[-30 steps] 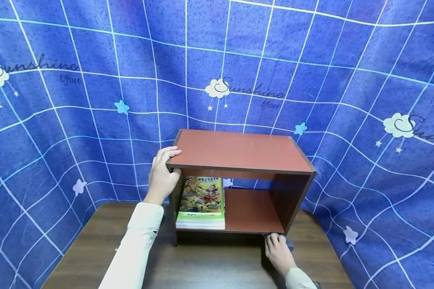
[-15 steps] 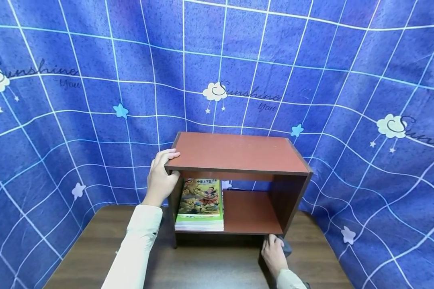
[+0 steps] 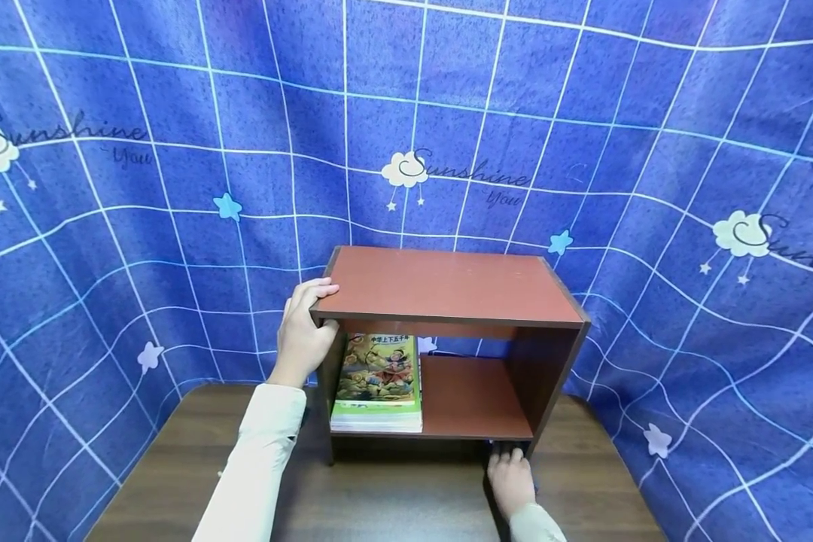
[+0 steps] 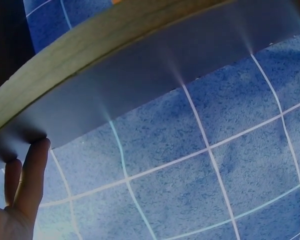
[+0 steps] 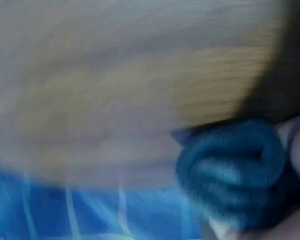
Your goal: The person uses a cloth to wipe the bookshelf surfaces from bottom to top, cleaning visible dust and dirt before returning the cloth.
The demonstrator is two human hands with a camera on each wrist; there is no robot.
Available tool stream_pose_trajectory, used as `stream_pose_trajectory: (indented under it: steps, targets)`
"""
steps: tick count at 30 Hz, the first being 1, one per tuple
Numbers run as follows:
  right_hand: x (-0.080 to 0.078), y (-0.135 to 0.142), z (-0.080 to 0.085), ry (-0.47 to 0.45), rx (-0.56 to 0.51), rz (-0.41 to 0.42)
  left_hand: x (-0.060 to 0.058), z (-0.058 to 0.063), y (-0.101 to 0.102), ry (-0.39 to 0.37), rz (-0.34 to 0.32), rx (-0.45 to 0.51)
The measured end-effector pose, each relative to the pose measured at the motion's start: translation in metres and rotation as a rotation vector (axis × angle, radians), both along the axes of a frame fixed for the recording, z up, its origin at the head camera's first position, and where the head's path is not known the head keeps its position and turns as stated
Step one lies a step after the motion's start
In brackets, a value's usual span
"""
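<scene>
My left hand [image 3: 305, 331] grips the upper left corner of a small brown bookshelf [image 3: 447, 286], its fingers over the top edge and the thumb at the front. In the left wrist view, two fingertips [image 4: 32, 175] press against the outer side panel. Down at the lower right of the shelf, my right hand [image 3: 511, 482] holds a folded dark blue-grey cloth [image 5: 230, 175] by the front edge, under the lower board. The right wrist view is blurred, showing the cloth's rolled layers; in the head view the hand mostly hides it.
A stack of picture books [image 3: 379, 376] lies on the left half of the lower board. The shelf stands on a wood-grain table [image 3: 393, 504]. Behind and around hangs a blue gridded curtain [image 3: 176, 188] with clouds and stars.
My right hand has moved slightly left and in beneath the lower board with the cloth, which shows less now. The left hand keeps its grip on the shelf corner.
</scene>
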State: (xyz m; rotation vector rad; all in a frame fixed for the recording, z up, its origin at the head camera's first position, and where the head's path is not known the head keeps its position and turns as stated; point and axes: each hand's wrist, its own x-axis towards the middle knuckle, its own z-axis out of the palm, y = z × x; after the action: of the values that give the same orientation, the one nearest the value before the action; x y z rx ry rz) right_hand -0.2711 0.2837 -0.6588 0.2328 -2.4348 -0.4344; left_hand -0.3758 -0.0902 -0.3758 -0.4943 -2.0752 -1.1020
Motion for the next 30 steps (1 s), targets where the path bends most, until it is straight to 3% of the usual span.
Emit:
stream_pose_trajectory:
  steps: [4,9,17,21,25,30]
  targets:
    - [-0.003,0.0,0.008,-0.154,-0.178,-0.012,-0.001,0.002,0.0,-0.002,0.004,0.015]
    - [-0.001,0.003,0.012,-0.217,-0.254,0.018,0.0,0.003,0.0,-0.001,-0.003,0.021]
    - [0.021,0.015,0.02,-0.389,-0.502,0.083,0.001,0.002,0.002,-0.018,-0.01,0.024]
    - [0.029,0.019,0.027,-0.423,-0.624,0.106,0.001,0.002,0.001,-0.016,-0.011,0.029]
    - [0.034,0.02,0.034,-0.417,-0.621,0.095,0.001,0.0,0.001,-0.013,-0.008,0.032]
    - [0.035,0.008,0.034,-0.367,-0.509,0.02,0.001,0.0,0.001,-0.007,-0.016,0.029]
